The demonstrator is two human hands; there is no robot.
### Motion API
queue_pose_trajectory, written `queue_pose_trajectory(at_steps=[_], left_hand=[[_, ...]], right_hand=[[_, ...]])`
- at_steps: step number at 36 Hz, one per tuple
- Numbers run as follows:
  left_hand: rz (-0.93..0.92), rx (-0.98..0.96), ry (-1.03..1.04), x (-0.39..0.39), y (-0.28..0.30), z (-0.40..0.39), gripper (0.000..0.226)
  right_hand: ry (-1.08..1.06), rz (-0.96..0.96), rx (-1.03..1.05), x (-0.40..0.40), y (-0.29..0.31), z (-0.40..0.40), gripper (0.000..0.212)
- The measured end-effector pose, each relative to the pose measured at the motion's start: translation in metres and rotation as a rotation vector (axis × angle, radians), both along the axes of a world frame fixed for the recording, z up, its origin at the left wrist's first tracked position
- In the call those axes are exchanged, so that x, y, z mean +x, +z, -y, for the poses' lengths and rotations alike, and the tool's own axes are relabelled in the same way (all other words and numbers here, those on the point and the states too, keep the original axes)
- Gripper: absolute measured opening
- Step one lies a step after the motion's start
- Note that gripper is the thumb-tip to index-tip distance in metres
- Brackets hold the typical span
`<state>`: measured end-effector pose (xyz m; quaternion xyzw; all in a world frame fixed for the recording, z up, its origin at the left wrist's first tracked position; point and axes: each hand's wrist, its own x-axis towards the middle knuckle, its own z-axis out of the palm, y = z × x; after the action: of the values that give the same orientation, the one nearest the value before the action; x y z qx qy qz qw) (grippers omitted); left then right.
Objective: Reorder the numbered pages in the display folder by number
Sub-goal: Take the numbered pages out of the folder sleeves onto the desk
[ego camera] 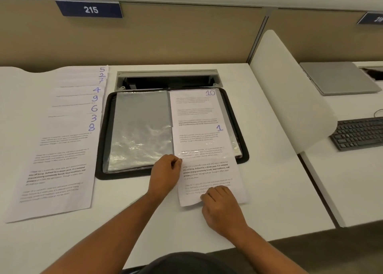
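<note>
A black display folder (103,141) lies open on the white desk, its clear sleeves (141,128) shining on the left half. On the right half lies page 10 (199,106). Page 1 (209,170) lies partly inside the lower right sleeve, and its lower half sticks out over the desk. My left hand (165,174) pinches the sleeve's bottom edge at the page's left side. My right hand (221,203) grips the bottom edge of page 1. A fanned stack of numbered pages (62,149) lies left of the folder, with page 8 frontmost.
Behind the folder is an open cable tray (165,79) in the desk. A white divider (290,99) stands to the right. Beyond it are a shut laptop (337,77) and a dark keyboard (360,135). A beige partition carries a sign reading 215 (91,9).
</note>
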<state>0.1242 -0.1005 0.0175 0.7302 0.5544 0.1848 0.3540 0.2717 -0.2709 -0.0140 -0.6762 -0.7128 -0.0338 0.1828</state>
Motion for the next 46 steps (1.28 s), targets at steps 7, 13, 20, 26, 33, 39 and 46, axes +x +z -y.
queue_pose_trajectory(at_steps=[7,13,20,26,33,39,46], left_hand=[[0.044,-0.015,0.047,-0.001,0.001,0.012,0.017],[0.085,-0.020,0.134,-0.007,-0.002,0.025,0.008],[0.113,-0.057,0.226,-0.010,-0.005,0.032,0.003],[0.168,-0.142,0.238,0.000,0.007,0.032,0.005],[0.338,-0.311,0.370,0.002,0.010,0.030,0.024],[0.393,-0.491,0.401,-0.006,0.001,0.038,0.036],[0.448,-0.596,0.218,-0.008,0.008,0.048,0.021]], right_hand=[[0.038,-0.058,-0.050,-0.009,0.010,0.036,0.007],[-0.226,-0.280,0.029,0.004,0.021,0.015,0.025],[-0.849,-0.776,-0.033,0.052,0.040,-0.051,0.026],[-0.978,-0.978,-0.140,0.074,0.043,-0.078,0.017],[-0.966,-0.965,-0.209,0.064,0.044,-0.065,0.012],[-0.959,-0.881,-0.245,0.052,0.046,-0.041,0.023],[-1.036,-0.770,-0.276,0.050,0.049,-0.014,0.027]])
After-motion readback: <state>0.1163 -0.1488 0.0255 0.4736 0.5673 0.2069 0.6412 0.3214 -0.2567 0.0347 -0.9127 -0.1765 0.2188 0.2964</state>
